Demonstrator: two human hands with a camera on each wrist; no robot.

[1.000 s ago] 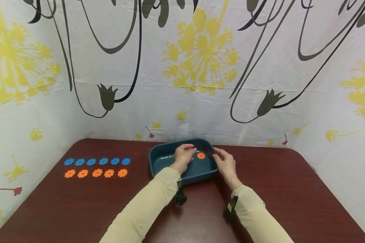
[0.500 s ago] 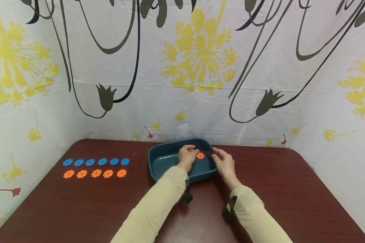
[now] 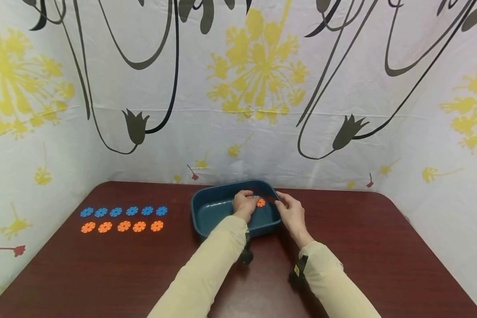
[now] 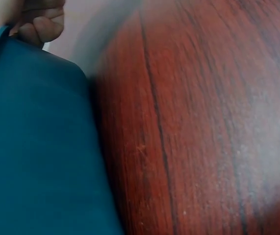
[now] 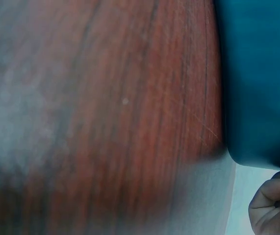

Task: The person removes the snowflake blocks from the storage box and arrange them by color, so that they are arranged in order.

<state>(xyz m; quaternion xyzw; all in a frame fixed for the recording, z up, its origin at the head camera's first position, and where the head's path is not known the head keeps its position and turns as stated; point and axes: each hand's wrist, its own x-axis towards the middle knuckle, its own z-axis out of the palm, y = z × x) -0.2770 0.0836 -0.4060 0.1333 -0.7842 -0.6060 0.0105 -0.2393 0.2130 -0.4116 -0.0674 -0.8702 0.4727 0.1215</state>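
Note:
A deep teal plastic tray [image 3: 222, 230] stands near the table's back edge. One orange notched plastic disc [image 3: 261, 202] is inside it, toward the right. Over the tray, my left hand [image 3: 244, 206] has its thumb right at the disc's left edge; I cannot tell whether it pinches the disc. Curled fingers [image 4: 44, 29] of this hand show past the tray rim in the left wrist view. My right hand [image 3: 293, 215] grips the tray's right rim, its thumb and fingers around the edge. Part of that hand shows low in the right wrist view.
To the left on the dark red wooden table [image 3: 103, 274] lie a row of several blue notched discs [image 3: 116, 212] and, nearer me, a row of several orange ones [image 3: 123, 226]. A white patterned cloth [image 3: 238, 145] hangs behind the table and along both sides.
My left hand has moved right inside the tray, up to the orange disc. My right hand keeps its grip on the rim. The two rows of discs are unchanged.

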